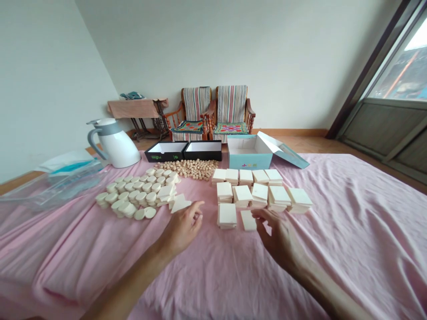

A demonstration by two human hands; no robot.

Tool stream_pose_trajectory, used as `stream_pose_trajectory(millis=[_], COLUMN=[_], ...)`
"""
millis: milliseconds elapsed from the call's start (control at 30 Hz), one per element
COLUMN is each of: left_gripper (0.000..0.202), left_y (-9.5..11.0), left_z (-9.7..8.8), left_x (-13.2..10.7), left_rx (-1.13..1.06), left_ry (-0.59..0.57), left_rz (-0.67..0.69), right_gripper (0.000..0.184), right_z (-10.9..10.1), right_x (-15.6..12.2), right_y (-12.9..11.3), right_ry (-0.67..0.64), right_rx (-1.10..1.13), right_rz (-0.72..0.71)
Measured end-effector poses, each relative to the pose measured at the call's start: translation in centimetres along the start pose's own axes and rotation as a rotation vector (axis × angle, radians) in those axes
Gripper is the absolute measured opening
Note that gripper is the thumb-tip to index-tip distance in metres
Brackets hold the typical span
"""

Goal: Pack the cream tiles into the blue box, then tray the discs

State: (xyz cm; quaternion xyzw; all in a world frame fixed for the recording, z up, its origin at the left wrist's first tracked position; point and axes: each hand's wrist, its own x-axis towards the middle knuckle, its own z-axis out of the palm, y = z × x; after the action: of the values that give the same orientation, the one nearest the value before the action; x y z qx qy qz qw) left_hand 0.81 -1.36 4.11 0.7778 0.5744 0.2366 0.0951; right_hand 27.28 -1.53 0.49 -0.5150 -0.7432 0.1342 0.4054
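My left hand (183, 226) hovers over the cloth with its fingers apart and nothing in them, just right of some loose white square tiles (180, 202). My right hand (276, 231) has its fingertips at the right edge of a thin white square tile (247, 220) lying flat; a gap shows between thumb and fingers. To the left of that tile is a stack of square tiles (227, 214). Behind it, more square stacks (260, 192) stand in two rows. Several stacks of round white discs (133, 191) are grouped at the left.
Small wooden pieces (196, 169) lie heaped before two black boxes (167, 151). A light blue box (249, 160) has its lid (287, 153) leaning beside it. A white jug (116, 144) and clear plastic packaging (56, 182) are at the left. Pink cloth (213, 275) covers the surface.
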Motion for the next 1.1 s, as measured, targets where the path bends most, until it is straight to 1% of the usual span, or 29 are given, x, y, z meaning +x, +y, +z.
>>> stream_pose_trajectory(millis=[67,133,267,467,600,700,833,933,1100], left_gripper=[0.052,0.063,0.070,0.070,0.069,0.065,0.064,0.060,0.056], left_y=[1.3,2.2,3.0,3.6,3.9,3.8,3.5,3.5,3.8], left_z=[1.0,2.0,3.1,3.0,3.0,3.2,3.6,3.3,2.5], left_x=[-0.2,-0.2,0.0,0.1,0.2,0.1,0.0,0.1,0.6], left_rx=[-0.007,0.010,0.021,-0.031,-0.044,-0.053,-0.064,-0.046,-0.037], left_ry=[-0.013,-0.040,-0.077,-0.071,-0.073,-0.063,-0.036,0.004,0.086], left_rz=[0.061,0.110,0.164,0.180,0.184,0.190,0.172,0.173,0.163], right_gripper=[0.030,0.037,0.040,0.040,0.045,0.050,0.050,0.050,0.043], right_z=[0.9,1.8,2.7,3.1,3.5,3.5,3.5,3.4,2.8], right_x=[-0.3,-0.6,-0.7,-0.3,0.0,0.1,0.1,0.1,0.2], right_y=[-0.5,-1.0,-1.7,-1.1,-0.8,-1.0,-1.2,-1.1,-1.2], right_ry=[-0.035,-0.055,-0.060,-0.050,-0.053,-0.077,-0.086,-0.055,0.083], right_rx=[0.037,0.031,-0.006,0.007,-0.056,-0.112,-0.127,-0.104,-0.056], right_rz=[-0.074,-0.116,-0.147,-0.174,-0.191,-0.196,-0.188,-0.181,-0.203])
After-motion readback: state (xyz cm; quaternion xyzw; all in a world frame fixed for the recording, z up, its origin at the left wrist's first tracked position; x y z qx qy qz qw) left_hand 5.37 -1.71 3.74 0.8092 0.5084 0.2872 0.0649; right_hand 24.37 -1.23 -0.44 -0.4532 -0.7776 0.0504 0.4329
